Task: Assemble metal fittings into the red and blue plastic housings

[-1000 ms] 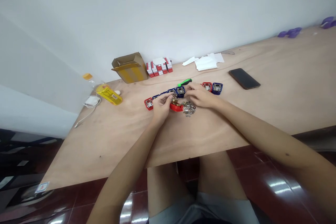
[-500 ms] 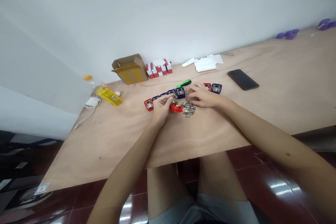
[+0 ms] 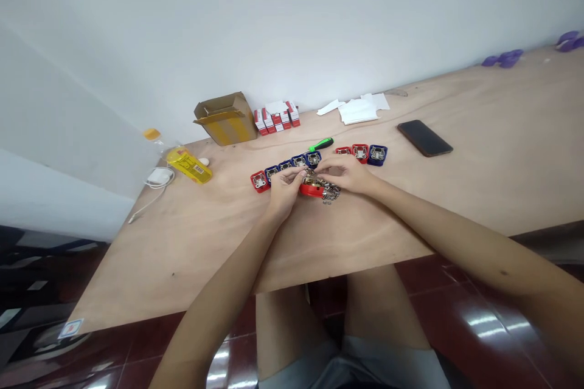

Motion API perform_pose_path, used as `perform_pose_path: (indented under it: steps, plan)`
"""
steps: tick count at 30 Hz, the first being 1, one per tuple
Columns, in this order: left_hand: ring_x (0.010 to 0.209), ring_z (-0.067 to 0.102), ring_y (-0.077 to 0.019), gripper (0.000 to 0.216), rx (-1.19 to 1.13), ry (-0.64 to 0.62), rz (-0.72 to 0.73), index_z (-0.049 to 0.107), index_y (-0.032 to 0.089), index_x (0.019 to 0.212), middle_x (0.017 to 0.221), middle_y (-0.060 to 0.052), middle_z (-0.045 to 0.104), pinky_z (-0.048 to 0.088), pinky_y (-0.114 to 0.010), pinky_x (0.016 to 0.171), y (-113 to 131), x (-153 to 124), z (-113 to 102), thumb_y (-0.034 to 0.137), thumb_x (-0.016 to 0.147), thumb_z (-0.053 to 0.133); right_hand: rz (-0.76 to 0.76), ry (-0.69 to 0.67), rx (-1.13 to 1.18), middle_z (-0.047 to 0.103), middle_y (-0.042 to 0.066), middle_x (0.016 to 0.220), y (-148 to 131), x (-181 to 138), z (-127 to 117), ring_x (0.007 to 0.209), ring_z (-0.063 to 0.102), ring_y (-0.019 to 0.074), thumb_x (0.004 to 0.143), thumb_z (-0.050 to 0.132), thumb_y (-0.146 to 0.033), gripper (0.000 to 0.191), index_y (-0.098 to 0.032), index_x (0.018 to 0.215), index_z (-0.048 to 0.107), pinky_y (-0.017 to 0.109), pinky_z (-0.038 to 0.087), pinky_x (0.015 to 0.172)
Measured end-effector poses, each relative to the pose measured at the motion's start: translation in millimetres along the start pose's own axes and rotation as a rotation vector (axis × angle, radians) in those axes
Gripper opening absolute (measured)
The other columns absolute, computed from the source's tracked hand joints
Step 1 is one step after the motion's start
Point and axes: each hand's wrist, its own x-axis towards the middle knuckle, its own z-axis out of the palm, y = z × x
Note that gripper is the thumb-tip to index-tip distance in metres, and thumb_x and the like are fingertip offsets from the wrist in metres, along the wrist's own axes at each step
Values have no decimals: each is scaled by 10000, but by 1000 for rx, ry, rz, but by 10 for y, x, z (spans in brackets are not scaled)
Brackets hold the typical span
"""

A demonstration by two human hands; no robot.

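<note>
My left hand [image 3: 285, 187] is closed on a red casing [image 3: 312, 191] with a brass-coloured and silver metal mechanism in it, held tilted just above the table. At the mechanism are the fingertips of my right hand [image 3: 341, 171], pinched together; whatever is between them is too small to make out. A pile of small metal parts [image 3: 332, 192] lies right beside the red casing, partly under my right hand. Behind my left hand runs a row of blue casings [image 3: 298, 161] with a red casing [image 3: 259, 180] at its left end, all with metal fittings inside.
Past my right hand stand two red casings [image 3: 360, 152] and a blue casing [image 3: 378, 155]. A green-handled screwdriver [image 3: 322, 144] lies behind the row. Farther off are a cardboard box [image 3: 230, 127], red-and-white boxes [image 3: 278, 120], papers [image 3: 358, 111], a phone [image 3: 424, 138] and a yellow-labelled bottle [image 3: 189, 164].
My right hand has moved left and nearer, from beside the casings to the mechanism in my left hand. The held red casing has shifted slightly right. Another red casing on the right now shows.
</note>
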Motion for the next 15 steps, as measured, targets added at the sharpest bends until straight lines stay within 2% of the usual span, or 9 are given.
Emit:
perform_pose_path:
  steps: [8,15]
  plan:
    - [865,781,-221,407,0,-48,-50,867,166,963,974,-109,856,614,-364,868,43,-41,23,460,707,983,-50,-8,-30,745,60,1028,38,-7,5,956,713,218,1021,726,-312,133,-251,1078,829,417,611,886]
    - [843,781,-202,412,-28,-62,-60,870,174,962,973,-104,860,614,-334,838,25,-39,11,469,700,988,-103,-19,-52,761,72,1031,35,-3,11,928,727,217,1019,719,-271,143,-236,1104,828,404,606,846]
